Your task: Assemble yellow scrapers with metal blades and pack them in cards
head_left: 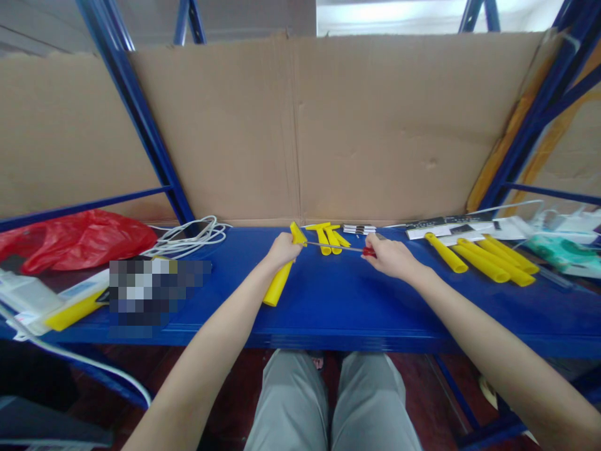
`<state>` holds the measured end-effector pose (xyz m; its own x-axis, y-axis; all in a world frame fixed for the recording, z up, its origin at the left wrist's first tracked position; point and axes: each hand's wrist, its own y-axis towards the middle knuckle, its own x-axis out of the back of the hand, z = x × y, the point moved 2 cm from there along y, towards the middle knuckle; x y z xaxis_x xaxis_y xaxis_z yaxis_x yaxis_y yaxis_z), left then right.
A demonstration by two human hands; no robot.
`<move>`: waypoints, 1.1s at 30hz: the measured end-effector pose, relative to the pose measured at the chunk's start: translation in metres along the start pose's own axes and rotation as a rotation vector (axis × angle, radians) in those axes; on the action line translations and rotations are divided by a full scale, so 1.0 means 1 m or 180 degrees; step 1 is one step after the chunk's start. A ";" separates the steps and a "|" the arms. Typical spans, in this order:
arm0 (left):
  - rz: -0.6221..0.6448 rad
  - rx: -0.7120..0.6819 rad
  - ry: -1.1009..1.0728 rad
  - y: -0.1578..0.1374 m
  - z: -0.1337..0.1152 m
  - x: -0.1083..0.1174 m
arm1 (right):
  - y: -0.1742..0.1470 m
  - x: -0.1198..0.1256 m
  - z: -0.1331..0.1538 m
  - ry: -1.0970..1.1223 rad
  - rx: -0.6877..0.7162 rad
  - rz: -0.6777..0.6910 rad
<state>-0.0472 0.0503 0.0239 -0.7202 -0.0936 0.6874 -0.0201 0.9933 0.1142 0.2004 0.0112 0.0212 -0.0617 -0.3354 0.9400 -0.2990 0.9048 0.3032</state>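
Observation:
My left hand (283, 248) is wrapped round a yellow T-shaped plastic piece (278, 287) just above the blue table, its crosspiece showing past my fingers. In my right hand (389, 255) is a screwdriver (369, 252) with a red handle. Its thin metal shaft points left and its tip meets the top part of the yellow piece; whether a screw sits there is too small to tell. Behind the shaft, smaller yellow T-shaped pieces (325, 240) lie on the table.
Yellow tubes (479, 262) lie at the right beside black-and-white packets (446, 227). White cable (201, 237) is coiled at the left next to a red plastic bag (89, 239). Cardboard (375, 125) walls off the back of the blue table (347, 294); blue posts (145, 125) rise at the sides.

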 end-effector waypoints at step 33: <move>0.0023 -0.0108 0.0073 0.000 0.002 -0.004 | -0.001 0.002 -0.006 0.0223 0.0102 -0.0367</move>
<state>-0.0454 0.0506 0.0196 -0.7042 -0.0885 0.7045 0.0087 0.9911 0.1332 0.2066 0.0114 0.0239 0.0410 -0.4164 0.9082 -0.3305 0.8522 0.4057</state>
